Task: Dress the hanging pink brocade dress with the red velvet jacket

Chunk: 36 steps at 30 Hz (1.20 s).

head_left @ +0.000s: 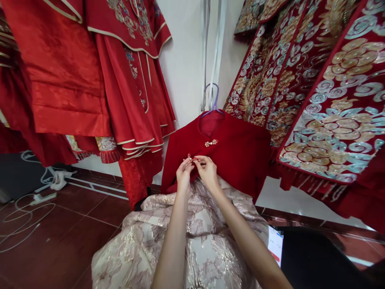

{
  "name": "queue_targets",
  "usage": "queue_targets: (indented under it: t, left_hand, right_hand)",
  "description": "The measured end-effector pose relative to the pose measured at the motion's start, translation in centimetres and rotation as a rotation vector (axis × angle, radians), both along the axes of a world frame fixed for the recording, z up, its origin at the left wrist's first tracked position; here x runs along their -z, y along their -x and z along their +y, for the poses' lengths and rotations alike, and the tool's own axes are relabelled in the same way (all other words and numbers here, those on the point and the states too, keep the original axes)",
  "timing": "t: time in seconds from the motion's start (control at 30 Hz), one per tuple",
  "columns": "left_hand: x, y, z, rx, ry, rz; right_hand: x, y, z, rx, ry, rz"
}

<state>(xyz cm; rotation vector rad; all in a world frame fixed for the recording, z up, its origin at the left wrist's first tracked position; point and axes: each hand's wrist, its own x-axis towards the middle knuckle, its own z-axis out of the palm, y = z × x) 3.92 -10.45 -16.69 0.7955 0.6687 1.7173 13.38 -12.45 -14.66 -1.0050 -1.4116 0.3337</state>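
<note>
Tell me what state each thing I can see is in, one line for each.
Small ornament, held in both hands
Left hand, pinched on small ornament
Right hand, pinched on small ornament
Red top, hanging on purple hanger
Purple hanger, hook upward
Patterned cloth, crumpled
Phone, screen lit
Embroidered robe, hanging

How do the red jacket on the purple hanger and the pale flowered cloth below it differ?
Colour: the red jacket is deep red, while the pale cloth is cream and mauve.
Surface: the red jacket is plain around its beaded fastening; the pale cloth has shiny flowers.
Pose: the red jacket is on a purple hanger; the pale cloth is bunched up.
Both are fabric.
</note>
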Motion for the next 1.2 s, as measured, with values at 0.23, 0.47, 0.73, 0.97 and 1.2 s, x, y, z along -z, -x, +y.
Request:
queue_targets:
  t: [0.23,0.47,0.73,0.97,1.2]
  left_hand:
    - [-0.1,0.2,0.0,0.054,-0.032,-0.047]
    - [-0.2,-0.3,1.0,0.019,-0.037,0.033]
    - [0.1,-0.4,2.5,-0.128,-0.049,0.203]
    - [-0.2,-0.4,2.3,-0.114,-0.045,0.216]
    - [-0.6,-0.1,2.5,-0.169,-0.074,0.274]
  right_hand:
    - [0.0,0.7,1.2,0.058,-0.023,-0.041]
    - [0.2,0.8,2.0,0.114,-0.038,-0.086]
    - [-0.1,0.3,2.3,0.119,-0.019,-0.136]
    - [-0.4,0.2,1.9,0.103,0.014,-0.154]
    - [-0.1,0.4,2.2,0.114,-0.019,-0.132]
